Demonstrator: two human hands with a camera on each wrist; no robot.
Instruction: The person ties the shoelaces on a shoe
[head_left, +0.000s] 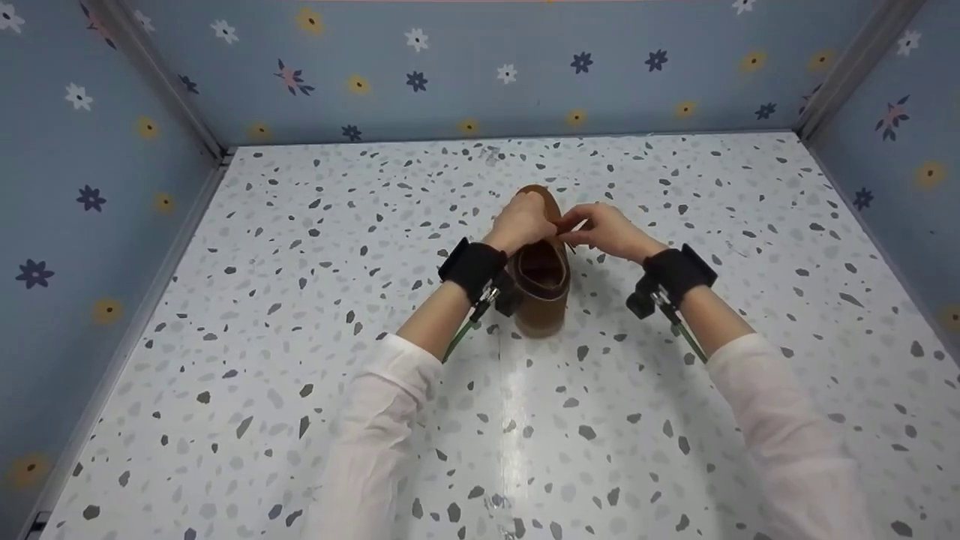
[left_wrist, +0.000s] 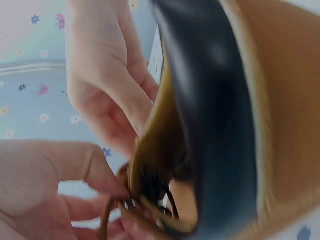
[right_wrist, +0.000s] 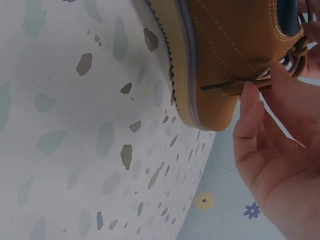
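A brown lace-up shoe [head_left: 541, 319] stands on the speckled surface, its toe pointing away and its dark-lined opening towards me. My right hand [head_left: 606, 231] pinches the brown shoelace [right_wrist: 220, 88] between thumb and fingertips at the shoe's right side. Over the front of the shoe lies my left hand [head_left: 521, 221], thumb and fingers curled in at the lacing and meeting the right fingertips. In the left wrist view the left hand [left_wrist: 107, 65] comes from above, and its fingertips are partly hidden behind the shoe's collar. The dark padded collar [left_wrist: 215, 110] fills much of that view.
The white speckled tabletop [head_left: 300, 450] spreads around the shoe. Blue flowered panels [head_left: 480, 67] stand along the back and both sides. Each wrist wears a black strap [head_left: 679, 274] with a small camera and a green cable.
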